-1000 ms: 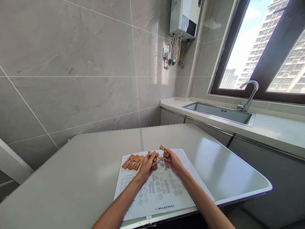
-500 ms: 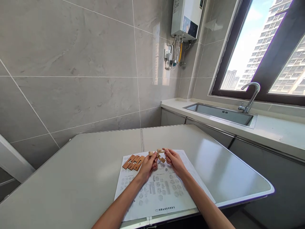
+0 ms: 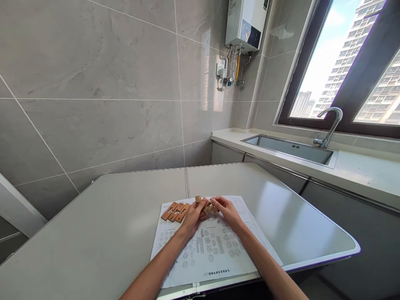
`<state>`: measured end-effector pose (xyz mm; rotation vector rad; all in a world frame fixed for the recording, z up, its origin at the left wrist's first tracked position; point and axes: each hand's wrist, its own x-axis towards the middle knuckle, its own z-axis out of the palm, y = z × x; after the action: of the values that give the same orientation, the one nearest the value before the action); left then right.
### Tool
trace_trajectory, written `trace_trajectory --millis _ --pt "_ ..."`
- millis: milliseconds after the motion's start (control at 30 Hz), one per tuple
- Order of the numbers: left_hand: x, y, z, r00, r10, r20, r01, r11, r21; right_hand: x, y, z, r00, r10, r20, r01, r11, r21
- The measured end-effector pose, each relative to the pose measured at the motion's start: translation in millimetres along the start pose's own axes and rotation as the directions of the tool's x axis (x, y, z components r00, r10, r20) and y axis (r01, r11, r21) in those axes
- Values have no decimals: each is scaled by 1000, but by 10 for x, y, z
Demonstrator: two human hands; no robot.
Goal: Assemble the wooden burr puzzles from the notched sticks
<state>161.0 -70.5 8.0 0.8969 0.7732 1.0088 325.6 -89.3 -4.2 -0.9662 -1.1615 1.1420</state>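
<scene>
Wooden puzzle pieces (image 3: 206, 206) are being pressed together over the far edge of the instruction sheet (image 3: 212, 250), the left hand (image 3: 193, 216) and right hand (image 3: 227, 211) each pinching them closed-fingered from opposite sides. Judging from this head view, only a few pieces are joining so far, while a row of loose slotted pieces (image 3: 174, 211) is lying just left of the hands on the sheet's corner, unassembled.
</scene>
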Motion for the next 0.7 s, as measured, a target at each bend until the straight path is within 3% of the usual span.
trace_trajectory --millis 700 --pt "8 -53 -3 991 96 96 -115 970 216 -26 -33 -21 997 75 -28 -70 984 166"
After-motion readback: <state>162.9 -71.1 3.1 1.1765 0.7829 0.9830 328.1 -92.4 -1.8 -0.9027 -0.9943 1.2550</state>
